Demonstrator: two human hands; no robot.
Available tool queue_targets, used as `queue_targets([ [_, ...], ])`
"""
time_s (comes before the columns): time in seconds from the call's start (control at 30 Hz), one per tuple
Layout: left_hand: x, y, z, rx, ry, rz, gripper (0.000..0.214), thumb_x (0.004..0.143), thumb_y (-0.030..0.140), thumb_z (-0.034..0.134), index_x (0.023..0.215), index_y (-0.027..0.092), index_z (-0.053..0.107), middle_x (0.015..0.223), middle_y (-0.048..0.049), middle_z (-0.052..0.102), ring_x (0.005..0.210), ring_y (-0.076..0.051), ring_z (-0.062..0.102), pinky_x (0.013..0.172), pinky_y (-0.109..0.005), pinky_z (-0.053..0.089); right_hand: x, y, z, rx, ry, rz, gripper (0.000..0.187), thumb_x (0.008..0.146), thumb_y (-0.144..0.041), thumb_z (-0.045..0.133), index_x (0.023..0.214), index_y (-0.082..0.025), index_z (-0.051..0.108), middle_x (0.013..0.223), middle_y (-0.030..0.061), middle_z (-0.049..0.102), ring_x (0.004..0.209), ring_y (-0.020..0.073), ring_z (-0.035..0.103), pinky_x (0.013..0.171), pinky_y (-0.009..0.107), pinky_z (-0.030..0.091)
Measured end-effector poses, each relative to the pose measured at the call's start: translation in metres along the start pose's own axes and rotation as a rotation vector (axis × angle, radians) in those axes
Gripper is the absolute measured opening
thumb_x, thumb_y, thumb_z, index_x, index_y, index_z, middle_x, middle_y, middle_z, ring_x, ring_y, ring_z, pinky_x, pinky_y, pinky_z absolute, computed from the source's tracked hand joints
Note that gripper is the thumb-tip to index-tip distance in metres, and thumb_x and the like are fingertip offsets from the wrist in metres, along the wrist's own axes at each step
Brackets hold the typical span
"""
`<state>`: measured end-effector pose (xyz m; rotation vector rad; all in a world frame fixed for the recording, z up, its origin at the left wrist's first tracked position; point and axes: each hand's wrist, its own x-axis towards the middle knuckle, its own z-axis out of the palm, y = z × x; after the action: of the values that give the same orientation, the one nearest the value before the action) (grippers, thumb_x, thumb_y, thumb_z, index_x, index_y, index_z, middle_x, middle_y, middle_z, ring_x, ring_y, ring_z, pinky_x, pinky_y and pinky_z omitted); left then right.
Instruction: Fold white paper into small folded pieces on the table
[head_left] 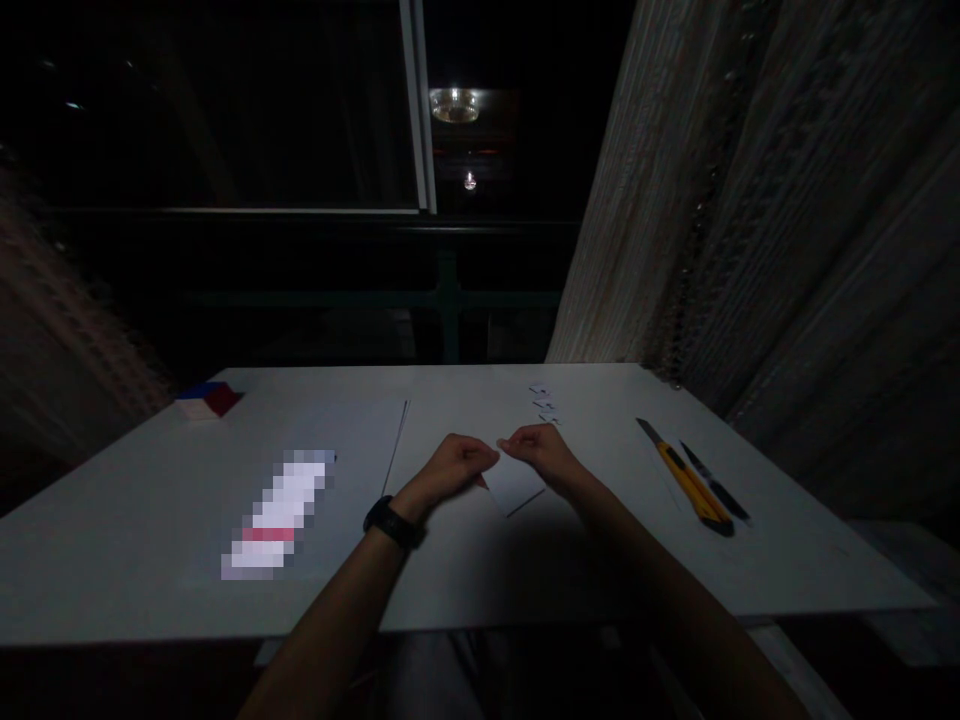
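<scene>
My left hand [452, 466] and my right hand [541, 450] meet over the middle of a white table [135, 520]. Both are curled and pinch the top edge of a small white sheet of paper [514, 484] that lies tilted between them. A black watch [391, 522] sits on my left wrist. Just beyond my right hand lie three tiny folded paper pieces [543, 404] in a row.
A yellow utility knife [686, 478] and a dark pen [715, 482] lie at the right. A stack of white sheets [360, 440] lies left of my hands, with a blurred object [279, 514] on it. A red-blue-white cube [208, 398] sits far left. Curtains hang at the right.
</scene>
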<state>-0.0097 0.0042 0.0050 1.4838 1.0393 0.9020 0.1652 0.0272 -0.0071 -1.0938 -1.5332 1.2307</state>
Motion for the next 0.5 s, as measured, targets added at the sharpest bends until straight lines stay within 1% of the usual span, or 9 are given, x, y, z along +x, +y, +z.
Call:
queue_targets([
  [0.1, 0.0, 0.0, -0.002, -0.048, -0.038, -0.005, 0.026, 0.066, 0.035, 0.066, 0.066, 0.009, 0.067, 0.059, -0.0051, 0.063, 0.053, -0.012, 0.055, 0.054, -0.024, 0.046, 0.0, -0.001, -0.001, -0.016, 0.028, -0.023, 0.034, 0.055, -0.046, 0.071, 0.054, -0.014, 0.06, 0.045, -0.0035, 0.05, 0.044, 0.0078, 0.04, 0.044, 0.023, 0.028],
  [0.2, 0.0, 0.0, -0.003, -0.128, -0.055, -0.013, 0.026, 0.065, 0.031, 0.067, 0.074, 0.007, 0.068, 0.063, -0.0078, 0.066, 0.056, -0.015, 0.059, 0.059, -0.027, 0.048, 0.001, -0.003, -0.005, 0.049, 0.064, -0.022, 0.032, 0.054, -0.044, 0.072, 0.052, -0.014, 0.06, 0.046, -0.003, 0.052, 0.045, 0.0085, 0.042, 0.046, 0.023, 0.031],
  [0.3, 0.001, -0.001, -0.003, -0.183, -0.041, -0.022, 0.03, 0.063, 0.028, 0.068, 0.082, 0.005, 0.068, 0.064, -0.009, 0.067, 0.056, -0.016, 0.061, 0.059, -0.029, 0.049, 0.002, -0.004, -0.01, 0.096, 0.076, -0.022, 0.031, 0.053, -0.042, 0.073, 0.053, -0.014, 0.061, 0.048, -0.0023, 0.053, 0.047, 0.0091, 0.045, 0.049, 0.024, 0.034],
  [0.37, 0.001, -0.001, -0.004, -0.207, -0.027, -0.027, 0.032, 0.063, 0.028, 0.068, 0.084, 0.004, 0.068, 0.066, -0.0106, 0.067, 0.058, -0.017, 0.062, 0.058, -0.029, 0.05, 0.004, -0.004, -0.013, 0.103, 0.107, -0.014, 0.03, 0.053, -0.041, 0.074, 0.053, -0.014, 0.061, 0.048, -0.0018, 0.054, 0.047, 0.0095, 0.045, 0.049, 0.024, 0.034],
  [0.5, 0.002, -0.001, -0.006, -0.285, 0.028, -0.053, 0.031, 0.064, 0.028, 0.069, 0.084, 0.004, 0.066, 0.079, -0.0157, 0.069, 0.064, -0.019, 0.065, 0.058, -0.029, 0.051, 0.007, 0.002, -0.018, 0.174, 0.196, 0.007, 0.033, 0.05, -0.043, 0.075, 0.05, -0.014, 0.06, 0.047, -0.001, 0.054, 0.045, 0.0106, 0.045, 0.046, 0.025, 0.033],
])
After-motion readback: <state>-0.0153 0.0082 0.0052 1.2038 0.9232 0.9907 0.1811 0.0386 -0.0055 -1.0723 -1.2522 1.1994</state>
